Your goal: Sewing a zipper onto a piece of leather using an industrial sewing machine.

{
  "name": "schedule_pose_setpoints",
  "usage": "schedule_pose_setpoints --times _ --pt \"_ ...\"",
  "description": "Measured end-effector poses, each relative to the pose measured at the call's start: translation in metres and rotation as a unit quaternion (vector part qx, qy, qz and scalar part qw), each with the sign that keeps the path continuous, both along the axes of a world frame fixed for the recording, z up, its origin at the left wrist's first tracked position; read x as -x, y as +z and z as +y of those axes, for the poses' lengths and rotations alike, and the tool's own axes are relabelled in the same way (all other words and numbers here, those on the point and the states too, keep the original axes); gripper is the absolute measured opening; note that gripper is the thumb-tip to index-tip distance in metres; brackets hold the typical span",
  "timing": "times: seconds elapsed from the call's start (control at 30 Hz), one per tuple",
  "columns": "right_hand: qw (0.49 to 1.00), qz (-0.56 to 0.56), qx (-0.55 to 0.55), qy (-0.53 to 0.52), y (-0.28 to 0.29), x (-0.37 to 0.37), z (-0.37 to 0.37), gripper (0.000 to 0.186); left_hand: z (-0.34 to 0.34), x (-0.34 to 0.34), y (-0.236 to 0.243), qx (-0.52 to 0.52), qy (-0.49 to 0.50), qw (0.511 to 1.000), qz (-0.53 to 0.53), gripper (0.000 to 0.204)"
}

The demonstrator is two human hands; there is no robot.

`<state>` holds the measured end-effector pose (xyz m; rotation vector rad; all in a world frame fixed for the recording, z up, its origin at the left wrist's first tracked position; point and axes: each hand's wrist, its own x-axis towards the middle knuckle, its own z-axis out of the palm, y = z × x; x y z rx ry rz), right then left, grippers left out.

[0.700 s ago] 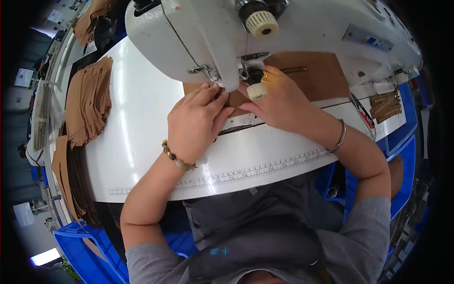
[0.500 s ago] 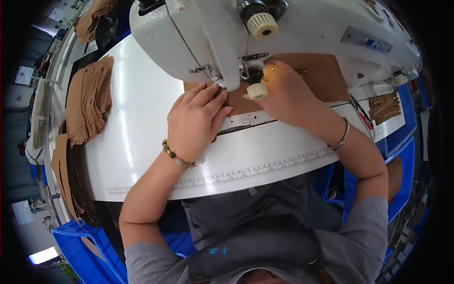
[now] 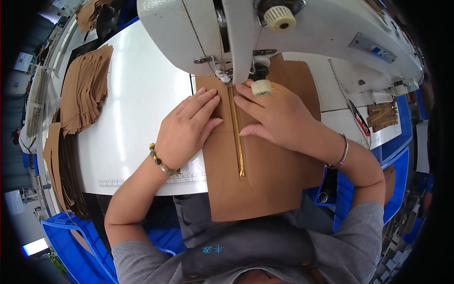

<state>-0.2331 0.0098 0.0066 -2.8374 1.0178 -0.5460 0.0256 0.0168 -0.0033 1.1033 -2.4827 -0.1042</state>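
A brown panel (image 3: 269, 199) lies flat under the sewing machine (image 3: 198, 33), its near end hanging over the table edge towards my lap. A gold-toothed zipper (image 3: 238, 137) runs lengthwise down it, its top end by the machine's needle area. On the panel's left part my left hand (image 3: 187, 120) lies flat, fingers stretched towards the needle. My right hand (image 3: 274, 111) rests on the panel right of the zipper, fingers spread and thumb beside the teeth. The right fingertips are partly hidden behind the machine's cream knob (image 3: 261, 87).
A stack of brown pieces (image 3: 85, 92) lies at the left of the white table (image 3: 137, 104). Red-handled scissors (image 3: 360, 120) and a bundle of small zipper pieces (image 3: 382, 116) are at the right. Blue bins (image 3: 78, 236) stand below. A ruler strip (image 3: 111, 182) follows the front edge.
The brown panel has turned and come towards me, so its zipper now lies lengthwise in view. My right hand has gone from behind the knob to flat on the panel; the left shifted slightly.
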Motion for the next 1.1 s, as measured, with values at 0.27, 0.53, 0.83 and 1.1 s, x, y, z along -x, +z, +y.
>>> schedule_pose_setpoints --times 0.27,0.53,0.83,1.1 --pt "0.998 -0.031 0.056 -0.012 -0.014 -0.002 0.003 0.068 0.015 0.017 -0.008 -0.012 0.038 0.999 -0.006 0.065" --pt "1.000 -0.019 0.020 -0.012 -0.009 0.001 0.002 0.071 0.016 0.020 -0.007 -0.006 0.039 0.999 -0.032 0.070" --pt "0.998 -0.041 0.040 -0.003 -0.011 0.000 -0.001 0.069 0.016 0.024 -0.004 -0.003 0.035 0.999 -0.037 0.067" --pt "0.998 -0.037 0.041 -0.002 -0.008 -0.002 -0.002 0.076 0.011 0.023 0.008 0.002 0.016 0.996 -0.090 0.066"
